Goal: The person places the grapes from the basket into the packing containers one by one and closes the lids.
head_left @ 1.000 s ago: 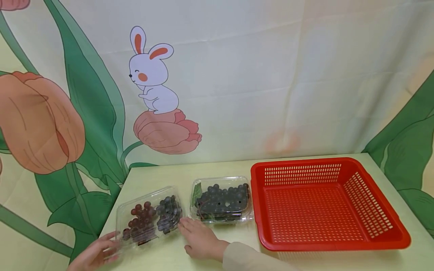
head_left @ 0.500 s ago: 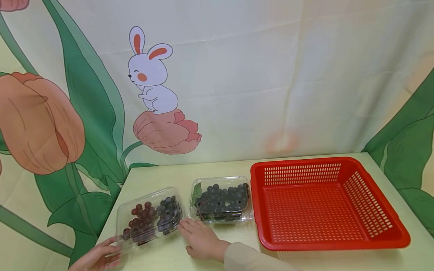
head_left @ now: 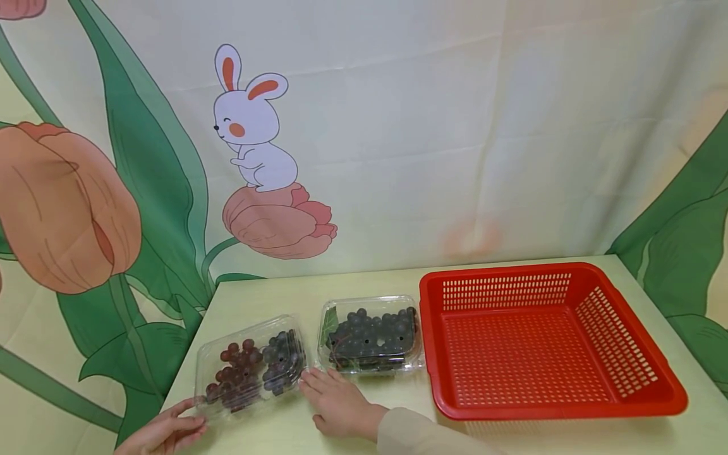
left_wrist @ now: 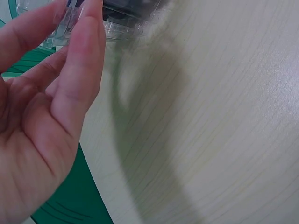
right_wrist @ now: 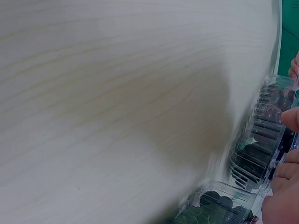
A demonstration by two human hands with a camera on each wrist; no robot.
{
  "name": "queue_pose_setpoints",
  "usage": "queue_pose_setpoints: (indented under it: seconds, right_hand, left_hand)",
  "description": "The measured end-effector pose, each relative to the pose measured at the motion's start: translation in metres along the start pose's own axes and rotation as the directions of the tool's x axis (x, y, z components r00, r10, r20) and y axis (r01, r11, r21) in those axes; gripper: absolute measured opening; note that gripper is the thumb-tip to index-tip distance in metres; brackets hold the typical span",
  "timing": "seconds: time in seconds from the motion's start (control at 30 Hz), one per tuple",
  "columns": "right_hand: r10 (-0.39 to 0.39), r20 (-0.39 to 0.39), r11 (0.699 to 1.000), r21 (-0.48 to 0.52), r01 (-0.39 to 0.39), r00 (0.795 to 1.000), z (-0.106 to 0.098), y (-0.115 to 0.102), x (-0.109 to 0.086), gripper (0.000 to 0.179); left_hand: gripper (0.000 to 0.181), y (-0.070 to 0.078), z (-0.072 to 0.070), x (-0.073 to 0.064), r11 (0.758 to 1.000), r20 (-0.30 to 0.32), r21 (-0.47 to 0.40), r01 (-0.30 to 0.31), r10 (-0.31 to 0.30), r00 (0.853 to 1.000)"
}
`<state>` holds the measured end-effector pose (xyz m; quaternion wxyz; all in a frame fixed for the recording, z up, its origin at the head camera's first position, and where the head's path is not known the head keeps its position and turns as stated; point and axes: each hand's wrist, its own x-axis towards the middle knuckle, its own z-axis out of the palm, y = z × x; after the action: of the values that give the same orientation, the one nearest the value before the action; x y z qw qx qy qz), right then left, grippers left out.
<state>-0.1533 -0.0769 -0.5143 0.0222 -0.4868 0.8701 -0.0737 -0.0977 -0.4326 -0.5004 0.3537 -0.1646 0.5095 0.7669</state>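
In the head view a clear plastic clamshell box (head_left: 253, 363) lies at the left, turned at an angle. It holds red grapes (head_left: 239, 373) and dark grapes (head_left: 281, 360). My left hand (head_left: 165, 430) pinches its near left corner; in the left wrist view the thumb and fingers (left_wrist: 84, 70) lie on either side of the plastic edge. My right hand (head_left: 337, 401) rests with extended fingers against the box's near right corner. A second clear clamshell box (head_left: 370, 335), full of dark grapes with a green leaf, lies just beyond the right hand.
A large red plastic basket (head_left: 529, 411) with slotted walls stands at the right, close beside the second box. Everything is on a pale wood-grain table (head_left: 273, 436). Behind hangs a printed cloth (head_left: 398, 126) with a rabbit and tulips.
My left hand's thumb and fingers have drawn together at the box's corner. The right hand, both boxes and the basket have stayed nearly in place.
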Motion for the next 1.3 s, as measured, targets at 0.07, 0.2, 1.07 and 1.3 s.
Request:
queue_pose_setpoints:
  seconds: [0.07,0.2,1.07,1.3]
  right_hand:
    - [-0.003,-0.003,1.000,-0.002,0.003,1.000,0.000,0.000,-0.001,0.059]
    - [-0.011,-0.003,1.000,-0.004,0.011,1.000,-0.001,0.000,-0.001,0.057]
    - [-0.023,0.009,0.999,0.047,0.023,1.000,-0.003,0.002,-0.002,0.052]
    - [-0.001,-0.178,0.997,0.082,0.015,0.984,0.005,-0.001,0.000,0.040]
  left_hand:
    - [0.049,0.000,0.000,0.000,1.000,-0.017,0.020,0.002,-0.001,1.000]
    - [0.068,0.001,0.002,0.000,0.999,-0.018,0.054,-0.003,0.004,1.000]
    - [0.061,-0.005,0.002,0.002,0.998,-0.119,0.052,-0.046,0.052,0.992]
    - [0.077,-0.003,0.003,0.001,0.996,-0.085,0.082,-0.033,0.040,0.996]
